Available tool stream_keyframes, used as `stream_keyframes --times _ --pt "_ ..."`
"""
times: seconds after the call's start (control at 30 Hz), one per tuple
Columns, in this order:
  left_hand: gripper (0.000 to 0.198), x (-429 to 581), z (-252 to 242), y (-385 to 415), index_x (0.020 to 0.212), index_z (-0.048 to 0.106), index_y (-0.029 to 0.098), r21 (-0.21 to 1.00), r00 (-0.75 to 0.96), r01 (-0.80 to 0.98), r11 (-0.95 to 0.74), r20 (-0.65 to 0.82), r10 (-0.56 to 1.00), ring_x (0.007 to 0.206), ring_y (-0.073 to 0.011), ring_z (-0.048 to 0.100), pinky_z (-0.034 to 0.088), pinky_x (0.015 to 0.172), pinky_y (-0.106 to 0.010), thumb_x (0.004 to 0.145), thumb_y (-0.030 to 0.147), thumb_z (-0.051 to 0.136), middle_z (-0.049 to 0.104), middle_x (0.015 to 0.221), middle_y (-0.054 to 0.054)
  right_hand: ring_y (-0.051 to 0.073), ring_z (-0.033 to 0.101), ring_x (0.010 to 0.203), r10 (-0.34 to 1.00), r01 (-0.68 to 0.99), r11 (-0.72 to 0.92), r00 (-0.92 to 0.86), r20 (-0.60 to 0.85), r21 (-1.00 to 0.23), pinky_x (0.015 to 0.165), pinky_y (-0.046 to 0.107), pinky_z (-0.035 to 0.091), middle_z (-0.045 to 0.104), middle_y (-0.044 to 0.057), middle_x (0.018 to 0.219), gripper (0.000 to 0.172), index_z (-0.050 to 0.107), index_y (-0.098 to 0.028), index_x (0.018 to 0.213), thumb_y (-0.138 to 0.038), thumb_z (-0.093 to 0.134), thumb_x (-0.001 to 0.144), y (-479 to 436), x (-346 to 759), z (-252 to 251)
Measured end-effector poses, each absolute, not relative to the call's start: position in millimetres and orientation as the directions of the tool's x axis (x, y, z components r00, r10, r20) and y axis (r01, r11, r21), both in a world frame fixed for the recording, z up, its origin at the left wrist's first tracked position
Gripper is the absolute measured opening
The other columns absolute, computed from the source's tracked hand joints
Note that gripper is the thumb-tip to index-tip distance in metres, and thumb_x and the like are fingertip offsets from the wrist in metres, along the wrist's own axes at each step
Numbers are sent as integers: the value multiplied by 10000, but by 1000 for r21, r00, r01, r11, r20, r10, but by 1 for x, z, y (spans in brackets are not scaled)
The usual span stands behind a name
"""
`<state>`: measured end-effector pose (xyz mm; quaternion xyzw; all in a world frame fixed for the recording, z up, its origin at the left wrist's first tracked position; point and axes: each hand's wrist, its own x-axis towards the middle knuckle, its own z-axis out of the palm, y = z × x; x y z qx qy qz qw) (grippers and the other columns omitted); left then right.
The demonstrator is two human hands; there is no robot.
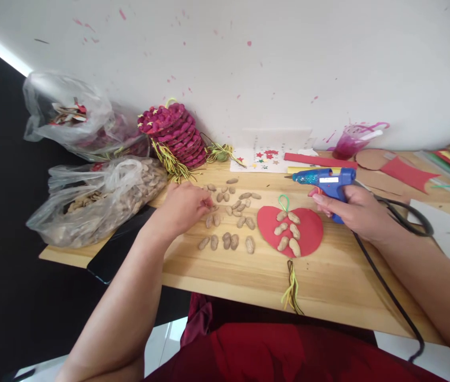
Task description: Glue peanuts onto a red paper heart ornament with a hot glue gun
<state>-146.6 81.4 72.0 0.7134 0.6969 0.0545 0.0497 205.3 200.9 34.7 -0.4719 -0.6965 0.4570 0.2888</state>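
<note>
My right hand (pixel 352 209) grips a blue hot glue gun (pixel 330 180), its nozzle pointing left above the table. Just left of it lies a red paper heart (pixel 312 223) with a green loop on top and two columns of peanuts (pixel 295 247) down its middle. A yellow and dark yarn tassel (pixel 291 289) hangs at its lower tip. My left hand (pixel 187 208) is over the loose peanuts (pixel 230 241), fingers pinched at a peanut (pixel 214 208) that is mostly hidden by the fingertips.
Plastic bags (pixel 89 207) of peanuts and scraps stand left, near a dark flat device (pixel 119 244). A stack of magenta hearts (pixel 173 132) leans by the wall. Star stickers (pixel 268 155), red paper strips (pixel 320 161) and a pink-stained cup (pixel 347 140) are behind. The glue gun's black cord (pixel 384 286) trails right.
</note>
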Motion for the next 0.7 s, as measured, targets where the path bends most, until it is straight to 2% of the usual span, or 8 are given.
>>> stream_keyframes --times 0.1,0.27,0.5,0.7 --pt "134 -144 69 80 871 786 240 160 22 987 -24 14 1000 1074 -347 667 408 970 -509 856 194 661 812 973 -73 154 515 631 917 377 149 -400 -16 -914 627 323 413 589 1 663 539 683 -184 798 -713 785 777 203 207 31" --pt "156 -140 69 82 869 785 234 175 41 984 -43 13 999 1061 -338 657 402 961 -499 872 175 641 806 971 -78 147 502 614 919 383 135 -393 -29 -914 593 310 368 562 -4 633 500 650 -186 736 -663 783 806 202 206 31" --pt "269 -131 64 81 936 809 246 222 103 969 -111 46 994 1115 -315 647 390 984 -496 931 145 560 803 1041 -74 126 468 580 918 351 144 -398 -8 -925 565 302 349 549 -17 618 540 621 -183 726 -690 802 773 198 202 37" --pt "226 -132 56 73 1056 780 248 273 72 956 -108 142 987 1142 -314 647 414 1002 -512 961 214 578 802 1104 -80 157 510 600 933 362 119 -359 -20 -924 591 319 394 573 -3 608 531 622 -196 700 -680 841 719 199 202 38"
